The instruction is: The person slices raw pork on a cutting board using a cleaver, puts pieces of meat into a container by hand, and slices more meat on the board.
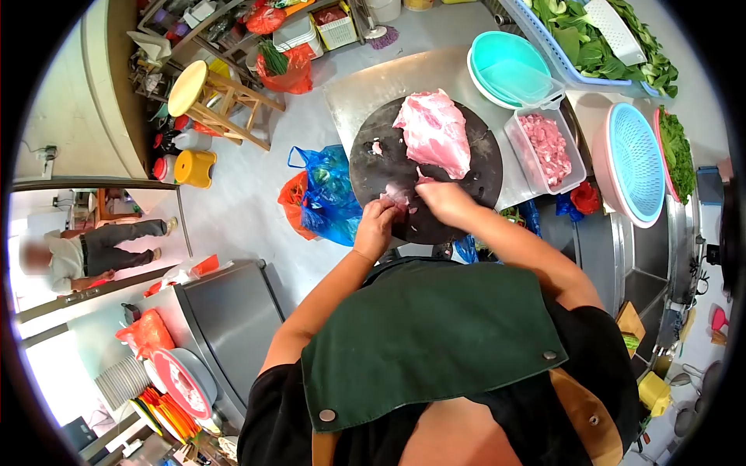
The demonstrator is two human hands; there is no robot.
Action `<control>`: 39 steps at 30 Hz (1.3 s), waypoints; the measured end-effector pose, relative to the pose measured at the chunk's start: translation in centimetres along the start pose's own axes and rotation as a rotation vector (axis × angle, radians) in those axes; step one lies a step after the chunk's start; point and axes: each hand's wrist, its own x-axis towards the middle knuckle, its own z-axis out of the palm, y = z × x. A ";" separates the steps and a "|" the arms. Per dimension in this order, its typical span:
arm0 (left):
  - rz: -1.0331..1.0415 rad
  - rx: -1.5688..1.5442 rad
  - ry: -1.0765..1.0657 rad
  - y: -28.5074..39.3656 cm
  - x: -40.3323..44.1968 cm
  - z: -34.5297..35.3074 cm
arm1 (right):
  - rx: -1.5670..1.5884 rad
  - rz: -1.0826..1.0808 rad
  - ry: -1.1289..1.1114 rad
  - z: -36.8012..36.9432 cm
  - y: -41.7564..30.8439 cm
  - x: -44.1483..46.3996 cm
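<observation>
On a round dark chopping board (373,161) lies a large piece of raw pink meat (435,133). Nearer to me is a smaller meat piece (398,196), with my left hand (376,225) closed on its left edge. My right hand (444,205) is closed and blurred at the right of that piece, below the large one; what it holds is hidden or too small to name. A small scrap (377,147) lies at the board's left. Right of the board, a clear plastic box (576,165) holds cut meat pieces (544,147).
Teal basins (509,66) stand at the table's (350,93) back right. A blue colander (637,163) and leafy greens (571,35) are at the right. Blue bags (330,190) and a wooden stool (189,87) stand left. A person (66,260) is in the far-left doorway.
</observation>
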 end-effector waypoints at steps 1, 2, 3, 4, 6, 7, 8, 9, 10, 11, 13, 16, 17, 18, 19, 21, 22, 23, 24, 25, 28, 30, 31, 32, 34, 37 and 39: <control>0.009 0.006 -0.008 -0.1 0.0 -0.2 | 0.115 0.151 0.031 -1.9 1.0 -1.2; 0.013 0.009 -0.017 0.1 -0.2 -0.4 | 0.229 0.306 0.056 -3.7 0.9 -2.2; 0.007 0.006 -0.016 0.5 -0.4 -0.6 | 0.227 0.308 0.050 -4.3 0.2 -2.9; 0.003 0.032 0.004 0.8 -0.4 -0.9 | 0.130 0.238 0.046 -4.5 -0.7 -3.9; 0.000 0.062 0.025 0.8 -0.3 -1.1 | 0.008 0.115 -0.011 -3.2 -1.6 -5.8; -0.011 0.026 0.005 0.8 -0.4 -0.7 | -0.012 0.154 -0.040 -2.0 -2.2 -6.7; -0.021 -0.011 -0.016 0.6 -0.5 -0.3 | -0.031 0.194 -0.070 -1.1 -2.8 -7.0; 0.000 0.017 -0.034 0.0 -0.7 -0.1 | -0.028 0.199 -0.070 -0.4 -3.2 -5.9; -0.002 0.015 -0.037 0.0 -0.6 0.0 | -0.023 0.179 -0.018 0.4 -3.7 -4.2; 0.003 0.017 -0.054 0.1 -0.5 0.0 | -0.016 0.158 0.035 1.3 -4.2 -2.4; -0.003 0.032 -0.078 0.5 0.0 -0.5 | 0.019 0.127 0.040 1.9 -5.0 0.5; -0.023 0.037 -0.051 1.1 -0.4 -0.5 | -0.051 0.006 -0.008 1.2 -2.9 -1.6; -0.006 0.026 -0.048 1.0 -0.5 -0.6 | -0.133 -0.139 -0.054 1.1 -1.1 -3.7; -0.004 0.023 -0.047 0.8 -0.6 -0.5 | -0.039 -0.041 -0.051 0.6 0.4 -5.3; 0.016 0.012 -0.036 0.7 -0.7 -0.5 | 0.068 0.226 -0.023 -1.3 -0.3 -6.7; 0.027 0.001 -0.024 0.9 -0.9 -0.3 | 0.054 0.179 -0.043 -2.9 -1.9 -7.4; 0.028 0.001 -0.033 0.9 -0.7 -0.3 | 0.046 0.131 -0.055 -3.0 -2.5 -7.6; 0.031 0.003 -0.045 0.8 -0.4 -0.4 | 0.066 0.078 -0.030 -2.6 -3.2 -7.7; 0.031 0.006 -0.050 0.5 -0.4 -0.3 | 0.071 0.078 -0.029 -2.3 -3.4 -7.3; 0.031 0.012 -0.032 0.1 -0.6 0.0 | 0.046 0.111 -0.062 -2.1 -3.6 -7.0; 0.023 0.017 -0.008 -0.4 -0.4 0.2 | -0.049 0.021 0.045 0.7 -3.5 -3.5; -0.069 0.016 -0.041 0.5 0.3 -0.4 | -0.065 -0.057 -0.007 1.6 -4.3 0.0; -0.072 0.031 -0.050 0.3 0.4 -0.6 | -0.051 -0.067 -0.002 2.7 -3.2 0.4; -0.072 -0.002 -0.113 -0.3 0.1 -0.3 | -0.042 -0.089 0.005 2.1 -3.3 1.2; 0.000 0.012 -0.008 -0.8 -0.8 0.6 | 0.091 0.195 -0.046 -1.8 -2.6 0.1; 0.027 0.018 0.023 -0.7 -0.5 0.4 | 0.072 0.221 -0.010 -4.2 -1.5 -2.8; -0.003 0.023 0.007 0.1 -1.0 0.3 | 0.041 0.144 -0.110 -3.3 -2.4 -5.4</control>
